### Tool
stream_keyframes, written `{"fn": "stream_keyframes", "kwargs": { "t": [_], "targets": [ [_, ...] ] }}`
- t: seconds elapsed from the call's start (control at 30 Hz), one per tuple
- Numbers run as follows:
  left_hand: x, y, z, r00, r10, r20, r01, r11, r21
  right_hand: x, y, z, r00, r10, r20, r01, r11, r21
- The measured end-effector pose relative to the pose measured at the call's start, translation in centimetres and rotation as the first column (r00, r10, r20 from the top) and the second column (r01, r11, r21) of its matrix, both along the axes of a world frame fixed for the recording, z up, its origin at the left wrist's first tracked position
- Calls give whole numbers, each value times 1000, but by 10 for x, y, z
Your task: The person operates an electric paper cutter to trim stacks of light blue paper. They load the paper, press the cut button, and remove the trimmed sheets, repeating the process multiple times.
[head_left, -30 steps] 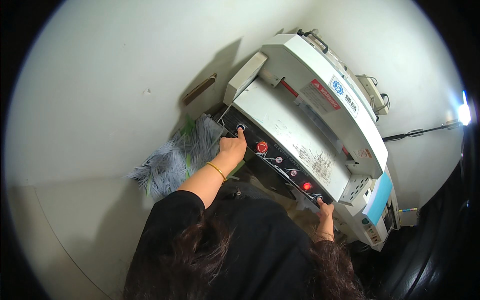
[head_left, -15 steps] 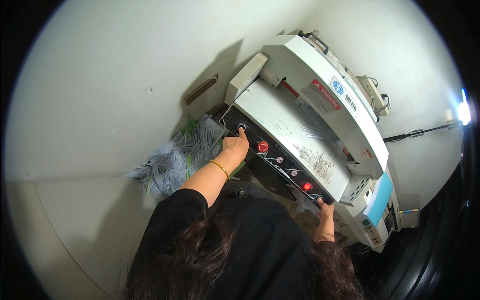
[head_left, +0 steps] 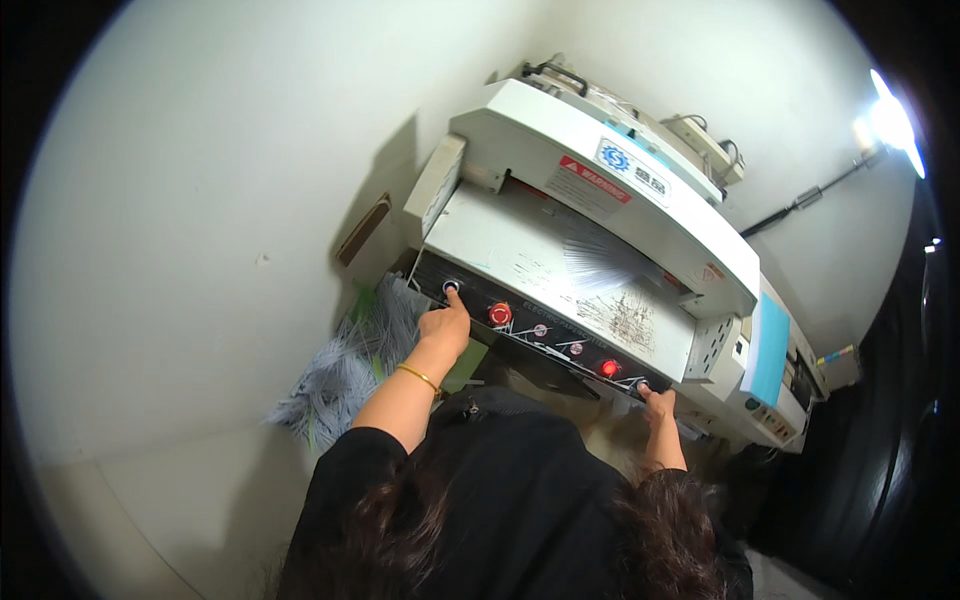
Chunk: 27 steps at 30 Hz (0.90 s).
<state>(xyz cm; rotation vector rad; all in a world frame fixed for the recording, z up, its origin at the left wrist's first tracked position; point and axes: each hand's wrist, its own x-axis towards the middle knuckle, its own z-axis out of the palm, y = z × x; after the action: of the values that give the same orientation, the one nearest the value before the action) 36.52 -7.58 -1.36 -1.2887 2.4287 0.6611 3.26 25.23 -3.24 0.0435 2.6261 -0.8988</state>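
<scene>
So, both hands are up on the front control strip (head_left: 545,335) of a big white paper-cutting machine (head_left: 600,230), one at each end. That strip is the dark panel running along the near edge of the machine's flat white table (head_left: 520,250), slanting from upper left down to lower right in the view.

Left hand (head_left: 443,328) is curled into a loose fist with the thumb stuck out, and the thumb tip is pressed on the small round button (head_left: 451,287) at the far-left end of the strip. There's a thin gold bangle (head_left: 418,377) on that wrist. Right hand (head_left: 658,408) is down at the other end, fingers pulled together, one fingertip touching the button (head_left: 641,384) at the right end of the strip. Can't tell much more about that hand's shape, it's small and partly hidden behind the shoulder.

Between the two hands on the strip: a red round knob (head_left: 500,314) just right of the left hand, a couple of small pale switches, and a lit red light (head_left: 608,368) near the right hand.

On the table a stack of pale sheets (head_left: 600,265) sits under the white hood (head_left: 610,190). Left of the machine, down on the floor, there's a heap of thin pale-blue paper strips (head_left: 345,365).
</scene>
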Motion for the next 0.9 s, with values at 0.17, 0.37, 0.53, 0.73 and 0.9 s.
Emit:
{"fn": "stream_keyframes", "kwargs": {
  "t": [0.17, 0.37, 0.53, 0.73, 0.9],
  "targets": [
    [4, -2, 10, 1000, -16, 26, 16, 1000, 8, -13, 4, -26, 999, -32, 7, 31, 998, 58],
    [2, -4, 6, 999, -45, 24, 46, 999, -26, -25, 17, -48, 996, 9, -87, -4, 998, 67],
    [4, -4, 5, 999, -49, 18, 49, 998, -48, -17, 13, -43, 997, 7, -79, 1, 996, 92],
    [-3, -5, 11, 994, -79, 71, 80, 997, -19, -12, 13, -34, 998, -14, -61, 22, 991, 134],
    [0, -3, 12, 991, -76, 113, 81, 996, -36, 5, 4, -15, 997, -14, -80, 25, 990, 137]
  ]
}}
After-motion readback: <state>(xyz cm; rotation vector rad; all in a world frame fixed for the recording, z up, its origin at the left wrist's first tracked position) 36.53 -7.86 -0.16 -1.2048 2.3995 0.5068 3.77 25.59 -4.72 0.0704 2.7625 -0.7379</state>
